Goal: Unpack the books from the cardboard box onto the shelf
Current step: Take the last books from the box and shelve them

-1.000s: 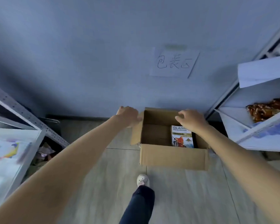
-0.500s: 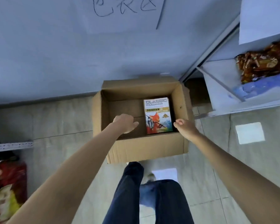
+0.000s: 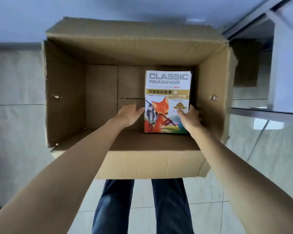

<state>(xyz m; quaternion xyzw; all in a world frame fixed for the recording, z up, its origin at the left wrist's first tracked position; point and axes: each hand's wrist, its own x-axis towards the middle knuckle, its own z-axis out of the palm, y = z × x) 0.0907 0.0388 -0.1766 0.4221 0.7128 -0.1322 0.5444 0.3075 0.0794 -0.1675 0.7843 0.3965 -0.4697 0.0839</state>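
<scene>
An open cardboard box point(image 3: 142, 162) stands on the tiled floor right below me. Inside, against its right wall, lies a book point(image 3: 167, 85) with a fox on the cover and the title "Classic Readings"; more page edges show under it, so it seems to top a small stack. My left hand point(image 3: 129, 114) reaches into the box with its fingers apart, fingertips at the book's left edge. At the book's lower right corner my right hand point(image 3: 190, 118) has its thumb on the cover and its fingers down the right side.
A metal shelf unit point(image 3: 267, 114) stands to the right of the box, with its lowest board close to the box wall. A blue-grey wall point(image 3: 108, 7) rises behind the box. My legs in dark trousers point(image 3: 113, 208) stand just in front of it.
I have bent down closer, so the box fills the view. Both hands went from the box rim down inside to the two sides of the book.
</scene>
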